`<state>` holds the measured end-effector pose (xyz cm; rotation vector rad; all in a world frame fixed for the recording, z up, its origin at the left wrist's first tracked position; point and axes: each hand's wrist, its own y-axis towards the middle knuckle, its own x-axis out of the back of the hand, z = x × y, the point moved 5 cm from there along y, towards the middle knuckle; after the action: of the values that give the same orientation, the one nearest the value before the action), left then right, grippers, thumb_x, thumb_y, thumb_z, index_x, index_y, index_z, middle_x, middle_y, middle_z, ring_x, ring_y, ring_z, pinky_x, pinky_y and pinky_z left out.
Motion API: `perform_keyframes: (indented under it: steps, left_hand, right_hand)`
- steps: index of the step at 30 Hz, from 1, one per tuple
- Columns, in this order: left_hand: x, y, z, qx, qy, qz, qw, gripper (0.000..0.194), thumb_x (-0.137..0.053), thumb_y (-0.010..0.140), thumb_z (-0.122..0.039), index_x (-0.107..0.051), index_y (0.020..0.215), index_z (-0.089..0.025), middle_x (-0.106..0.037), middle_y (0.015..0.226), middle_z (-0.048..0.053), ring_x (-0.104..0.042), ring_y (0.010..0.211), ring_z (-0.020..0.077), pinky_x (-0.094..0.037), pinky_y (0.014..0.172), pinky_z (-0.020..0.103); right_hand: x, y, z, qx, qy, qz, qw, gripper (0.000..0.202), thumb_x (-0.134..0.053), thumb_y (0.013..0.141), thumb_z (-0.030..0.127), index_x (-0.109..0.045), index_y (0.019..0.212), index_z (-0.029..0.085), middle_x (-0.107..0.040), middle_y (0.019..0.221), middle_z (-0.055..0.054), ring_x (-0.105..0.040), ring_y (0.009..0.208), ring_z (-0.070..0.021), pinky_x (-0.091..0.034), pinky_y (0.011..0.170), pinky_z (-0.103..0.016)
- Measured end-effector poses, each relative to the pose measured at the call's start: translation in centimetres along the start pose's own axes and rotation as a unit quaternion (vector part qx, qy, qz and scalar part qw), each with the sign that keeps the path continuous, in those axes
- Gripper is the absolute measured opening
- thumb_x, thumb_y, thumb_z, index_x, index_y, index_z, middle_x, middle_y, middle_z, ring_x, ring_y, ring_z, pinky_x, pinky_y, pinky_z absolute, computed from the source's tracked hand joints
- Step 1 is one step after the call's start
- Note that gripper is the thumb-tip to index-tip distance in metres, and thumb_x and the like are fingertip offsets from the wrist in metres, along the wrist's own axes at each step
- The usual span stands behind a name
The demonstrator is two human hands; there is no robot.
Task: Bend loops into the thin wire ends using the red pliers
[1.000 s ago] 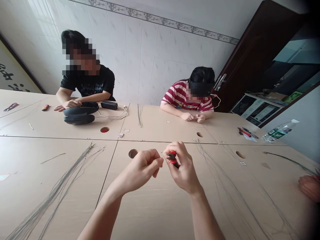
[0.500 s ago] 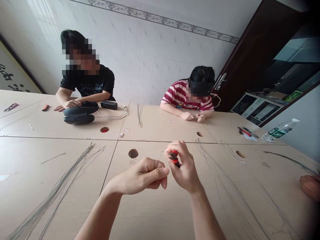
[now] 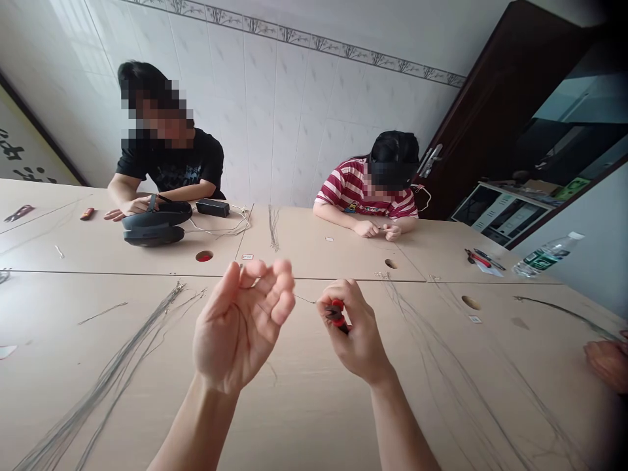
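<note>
My left hand [image 3: 245, 327] is turned palm up over the middle of the table, fingers loosely curved and apart from the thumb; its palm is bare. To its right, my right hand [image 3: 358, 333] is wrapped round small red-handled pliers [image 3: 336, 313], whose dark jaws point toward me. A thin wire [image 3: 305, 299] runs leftward from my right fingertips and passes out of sight behind my left fingers. Whether its far end touches the left hand, I cannot tell.
Bundles of thin wire [image 3: 122, 356] lie on the left, with more strands [image 3: 432, 353] on the right. Two people sit opposite, near a black headset [image 3: 154, 226]. A water bottle [image 3: 549, 255] and other pliers [image 3: 477, 258] are at far right, where another person's hand [image 3: 606, 363] shows.
My left hand has gone from closed fingers beside the right hand to an open palm, moving left and turning up. The right hand keeps the pliers, almost still. The wire between shows more.
</note>
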<state>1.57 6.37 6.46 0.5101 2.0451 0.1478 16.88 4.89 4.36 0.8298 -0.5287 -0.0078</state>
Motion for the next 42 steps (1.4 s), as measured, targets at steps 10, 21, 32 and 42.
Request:
perform_keyframes:
  steps: [10, 21, 32, 42]
  left_hand:
    - [1.4, 0.7, 1.1, -0.091, 0.381, -0.072, 0.917, 0.035, -0.041, 0.1, -0.035, -0.072, 0.1, -0.019, -0.067, 0.129, 0.007, -0.055, 0.127, 0.0221, -0.041, 0.109, 0.035]
    - [1.7, 0.5, 3.3, 0.035, 0.608, -0.029, 0.793, 0.035, -0.035, 0.1, -0.037, -0.048, 0.072, -0.02, -0.038, 0.056, -0.006, -0.032, 0.051, 0.0103, -0.03, 0.052, 0.023]
    - [2.2, 0.7, 3.2, 0.063, 0.518, -0.067, 0.85, 0.012, -0.045, 0.08, -0.019, -0.049, 0.068, -0.018, -0.034, 0.057, -0.007, -0.028, 0.053, 0.0086, -0.023, 0.049, 0.022]
    - [2.3, 0.7, 3.0, 0.088, 0.532, -0.072, 0.839, 0.013, -0.048, 0.079, -0.023, -0.049, 0.067, -0.018, -0.031, 0.054, -0.008, -0.02, 0.048, 0.0066, -0.017, 0.043, 0.02]
  right_hand:
    - [-0.2, 0.1, 0.2, 0.005, 0.01, 0.0, 1.0, 0.025, -0.046, 0.085, -0.001, -0.046, 0.087, 0.024, -0.054, 0.081, -0.001, -0.048, 0.081, -0.0187, -0.039, 0.07, -0.033]
    - [0.3, -0.1, -0.3, 0.008, -0.028, -0.018, 0.999, 0.025, -0.049, 0.086, -0.001, -0.046, 0.089, 0.024, -0.053, 0.082, -0.001, -0.046, 0.077, -0.0174, -0.039, 0.069, -0.031]
    - [-0.2, -0.1, -0.4, 0.004, -0.025, -0.004, 1.0, 0.026, -0.049, 0.085, -0.001, -0.046, 0.089, 0.024, -0.053, 0.082, -0.001, -0.045, 0.078, -0.0174, -0.038, 0.067, -0.031]
    - [-0.3, -0.1, -0.7, -0.007, -0.006, 0.015, 1.0, 0.024, -0.049, 0.087, 0.0, -0.047, 0.089, 0.024, -0.054, 0.083, -0.001, -0.046, 0.078, -0.0174, -0.039, 0.07, -0.032]
